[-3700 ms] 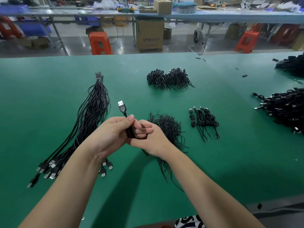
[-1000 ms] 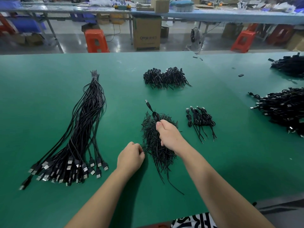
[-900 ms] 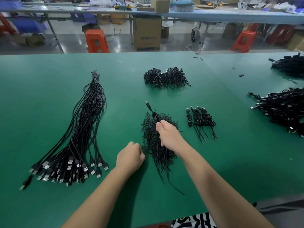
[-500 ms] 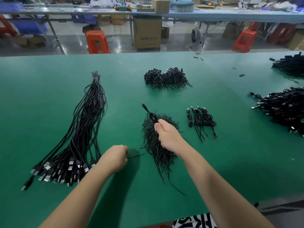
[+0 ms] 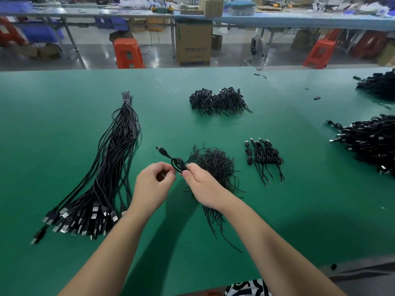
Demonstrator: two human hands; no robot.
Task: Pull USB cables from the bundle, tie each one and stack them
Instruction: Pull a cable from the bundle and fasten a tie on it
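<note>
Head view: right hand (image 5: 201, 184) fingers pinch small coiled black USB cable (image 5: 178, 164) above green desk (image 5: 299, 199); left hand (image 5: 152, 184) fingers curled beside it, grip unclear. Risk: coil springs open, or snags loose black tie-wire pile (image 5: 213, 165).

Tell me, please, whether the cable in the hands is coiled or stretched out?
Coiled: the cable forms a small loop pinched by the right hand, its plug sticking out.

Cable bundle (image 5: 106, 174) left on table (image 5: 53, 124); tie pile (image 5: 215, 165) centre; tied cables (image 5: 264, 155) right.
</note>
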